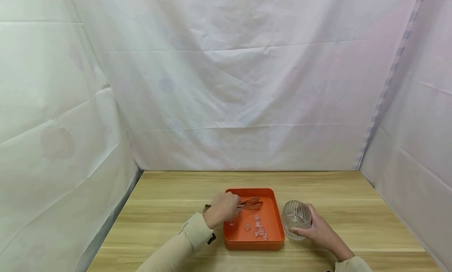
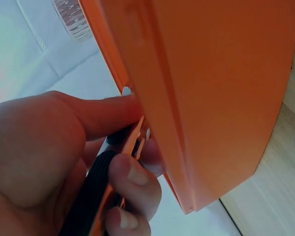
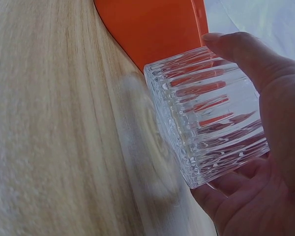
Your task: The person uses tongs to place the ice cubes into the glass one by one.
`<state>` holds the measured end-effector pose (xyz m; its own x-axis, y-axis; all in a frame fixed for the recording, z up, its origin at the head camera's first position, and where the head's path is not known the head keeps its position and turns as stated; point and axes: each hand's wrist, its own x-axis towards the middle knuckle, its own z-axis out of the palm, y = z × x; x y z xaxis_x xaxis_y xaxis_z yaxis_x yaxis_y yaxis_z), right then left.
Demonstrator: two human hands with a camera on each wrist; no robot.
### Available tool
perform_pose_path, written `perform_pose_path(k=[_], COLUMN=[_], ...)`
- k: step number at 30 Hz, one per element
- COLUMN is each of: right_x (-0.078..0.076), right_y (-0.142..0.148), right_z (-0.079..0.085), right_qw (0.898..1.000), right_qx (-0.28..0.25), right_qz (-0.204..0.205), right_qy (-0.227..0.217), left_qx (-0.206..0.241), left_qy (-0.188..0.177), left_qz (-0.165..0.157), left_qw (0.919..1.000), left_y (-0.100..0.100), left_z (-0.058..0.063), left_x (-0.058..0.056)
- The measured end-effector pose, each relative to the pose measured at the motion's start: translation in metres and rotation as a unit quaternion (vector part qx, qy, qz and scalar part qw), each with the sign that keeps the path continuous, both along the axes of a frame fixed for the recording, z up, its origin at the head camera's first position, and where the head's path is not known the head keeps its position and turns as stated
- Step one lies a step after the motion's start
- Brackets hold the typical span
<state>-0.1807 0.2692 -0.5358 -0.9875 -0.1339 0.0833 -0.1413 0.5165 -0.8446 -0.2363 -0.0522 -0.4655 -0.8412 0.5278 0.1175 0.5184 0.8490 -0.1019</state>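
My left hand [image 1: 223, 208] grips a pair of tongs [image 1: 253, 204] over the left wall of an orange tray [image 1: 254, 245]. In the left wrist view, my fingers curl round the black handle [image 2: 88, 196] of the tongs, and the tray wall hides their far end. The tongs' tips reach in above the tray floor. Several small clear cubes [image 1: 261, 231] lie in the tray, mostly toward its near right part. My right hand [image 1: 319, 229] holds a clear ribbed glass [image 3: 206, 115] beside the tray's right wall, thumb on one side and fingers round the other.
Tray and glass are on a light wood-grain table [image 1: 169, 209]. White cloth [image 1: 226, 87] hangs behind the table and along both sides.
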Motion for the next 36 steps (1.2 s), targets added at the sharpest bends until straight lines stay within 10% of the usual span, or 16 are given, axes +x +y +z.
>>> perform_pose_path(k=[36], right_x=[-0.0003], right_y=[-0.0006], right_z=[0.0016], right_qw=[1.000], right_qx=[-0.004], right_qz=[0.002], right_qy=[-0.012], left_qx=[0.041], left_qy=[-0.010], left_qz=[-0.003], left_qw=[0.9991], left_y=[-0.0081], left_z=[0.0030], left_x=[0.0035])
